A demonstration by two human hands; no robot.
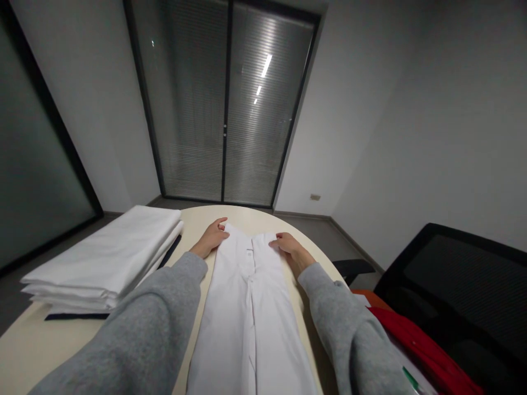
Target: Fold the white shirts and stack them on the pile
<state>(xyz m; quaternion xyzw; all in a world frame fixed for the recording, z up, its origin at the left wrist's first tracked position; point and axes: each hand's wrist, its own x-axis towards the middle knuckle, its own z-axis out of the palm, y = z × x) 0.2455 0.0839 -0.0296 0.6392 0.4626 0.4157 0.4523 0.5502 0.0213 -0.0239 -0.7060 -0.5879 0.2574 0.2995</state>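
A white button-front coat (230,307) lies lengthwise on the round table, its sides folded in to a long narrow shape. Its neck opening, with a small label inside, points to the far edge. My left hand (213,237) grips the far left shoulder corner, thumb on top of the cloth. At the opposite shoulder, my right hand (290,248) has its thumb and fingers closed on the edge. The near end of the coat runs out of the bottom of the view.
A stack of folded white cloth (115,247) over something dark stands on the left of the pale table (242,213). To the right are a black mesh chair (461,280) and red cloth (415,340). Beyond is a glass partition with blinds (189,120).
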